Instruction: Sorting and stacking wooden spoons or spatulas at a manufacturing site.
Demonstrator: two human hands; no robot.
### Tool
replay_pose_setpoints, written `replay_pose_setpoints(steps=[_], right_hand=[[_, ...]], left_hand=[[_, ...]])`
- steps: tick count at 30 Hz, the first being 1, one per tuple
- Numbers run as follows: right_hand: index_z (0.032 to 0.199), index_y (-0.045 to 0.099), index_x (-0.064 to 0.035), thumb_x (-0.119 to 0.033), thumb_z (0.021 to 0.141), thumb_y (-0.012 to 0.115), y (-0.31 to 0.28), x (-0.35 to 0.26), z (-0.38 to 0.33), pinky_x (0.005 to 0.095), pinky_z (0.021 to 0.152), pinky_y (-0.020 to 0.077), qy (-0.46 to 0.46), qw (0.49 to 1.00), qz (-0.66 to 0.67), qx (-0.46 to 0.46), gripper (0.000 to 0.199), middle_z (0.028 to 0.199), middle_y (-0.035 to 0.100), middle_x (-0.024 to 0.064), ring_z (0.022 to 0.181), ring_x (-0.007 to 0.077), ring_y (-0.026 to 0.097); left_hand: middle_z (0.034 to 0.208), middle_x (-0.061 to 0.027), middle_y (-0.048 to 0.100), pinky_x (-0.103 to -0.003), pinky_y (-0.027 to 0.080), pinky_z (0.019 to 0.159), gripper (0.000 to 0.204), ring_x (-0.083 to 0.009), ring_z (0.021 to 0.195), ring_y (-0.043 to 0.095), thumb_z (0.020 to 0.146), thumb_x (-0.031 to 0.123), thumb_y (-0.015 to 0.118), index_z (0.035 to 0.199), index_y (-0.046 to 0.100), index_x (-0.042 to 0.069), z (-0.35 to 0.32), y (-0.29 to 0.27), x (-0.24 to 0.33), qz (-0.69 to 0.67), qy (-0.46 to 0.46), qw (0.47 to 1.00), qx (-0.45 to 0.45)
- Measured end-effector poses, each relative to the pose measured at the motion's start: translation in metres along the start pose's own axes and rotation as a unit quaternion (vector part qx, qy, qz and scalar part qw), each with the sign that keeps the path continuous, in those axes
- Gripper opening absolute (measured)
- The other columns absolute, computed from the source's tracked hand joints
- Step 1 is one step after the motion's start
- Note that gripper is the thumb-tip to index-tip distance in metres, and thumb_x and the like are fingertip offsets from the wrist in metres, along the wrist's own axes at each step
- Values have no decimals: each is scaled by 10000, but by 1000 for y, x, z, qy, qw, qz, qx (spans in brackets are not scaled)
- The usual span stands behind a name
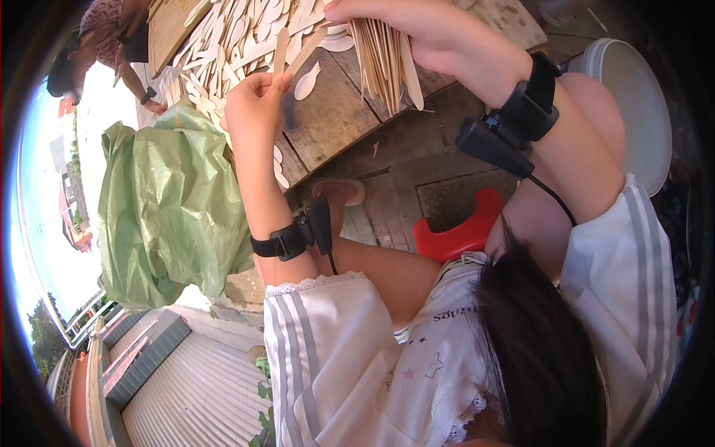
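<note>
Left hand: the left hand (257, 104) is closed in a pinch on one flat wooden stick (281, 51), gripping its lower end between thumb and fingers.
Stick: it stands nearly upright above the knuckles, long axis pointing up the picture toward the pile; a second spoon-shaped piece seems to lean just beside it to the right, though I cannot tell whether the same fingers hold that one.
Right hand: the right hand (406, 30) is closed around a bundle (386, 63) of the same thin wooden pieces, gripped at its upper end.
Bundle: the pieces hang down from the fist in a tight fan, long axes running top to bottom, free ends over the counter (335, 119).
Key relation: the stick lies to the left of the bundle and near it, the two roughly parallel, with a clear gap between them; the left hand is the nearer one to the stick, the right hand to the bundle.
Pile: loose pale wooden spoons (238, 37) lie heaped on the counter above and behind both hands.
Wrists: each forearm carries a black strapped device.
Surroundings: a green sack (167, 201) hangs left of the counter, a red stool (458, 235) sits below, and another person (112, 37) works at the far left.
</note>
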State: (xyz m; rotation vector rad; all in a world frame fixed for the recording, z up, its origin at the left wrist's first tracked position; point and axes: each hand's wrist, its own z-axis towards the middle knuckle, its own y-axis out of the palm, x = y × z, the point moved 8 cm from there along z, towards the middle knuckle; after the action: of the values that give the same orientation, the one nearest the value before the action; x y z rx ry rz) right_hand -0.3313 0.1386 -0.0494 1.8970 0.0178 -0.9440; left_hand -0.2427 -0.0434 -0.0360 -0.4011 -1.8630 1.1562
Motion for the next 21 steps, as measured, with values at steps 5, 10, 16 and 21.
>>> replay_pose_setpoints(steps=[5, 10, 16, 21], right_hand=[[1014, 613, -14, -69, 885, 616, 10, -19, -6, 230, 646, 500, -63, 995, -80, 11, 141, 865, 631, 41, 759, 114, 597], [1037, 611, -10, -88, 874, 638, 7, -19, -7, 217, 676, 484, -60, 989, -136, 17, 183, 906, 631, 33, 786, 98, 588], [1036, 614, -12, -143, 881, 660, 23, -9, -3, 228, 667, 478, -57, 995, -83, 4, 209, 889, 629, 17, 753, 89, 574], [1030, 616, -31, -160, 892, 650, 12, -23, -1, 245, 663, 509, -118, 991, -59, 25, 192, 862, 630, 21, 739, 98, 586]], left_hand=[[783, -56, 691, -216, 442, 510, 264, -78, 596, 579, 900, 230, 651, 994, 655, -17, -6, -8, -1, -229, 28, 972, -44], [829, -84, 689, -219, 479, 516, 242, -111, 600, 617, 924, 220, 623, 1020, 631, -2, -14, 7, 14, -394, 19, 912, -116], [809, -93, 690, -227, 502, 550, 228, -117, 613, 631, 919, 204, 626, 1019, 617, -1, -31, 16, 33, -374, 62, 896, -229], [830, -67, 667, -227, 470, 571, 247, -94, 609, 577, 971, 236, 538, 1060, 560, 7, -21, 4, 23, -393, 94, 902, -152]])
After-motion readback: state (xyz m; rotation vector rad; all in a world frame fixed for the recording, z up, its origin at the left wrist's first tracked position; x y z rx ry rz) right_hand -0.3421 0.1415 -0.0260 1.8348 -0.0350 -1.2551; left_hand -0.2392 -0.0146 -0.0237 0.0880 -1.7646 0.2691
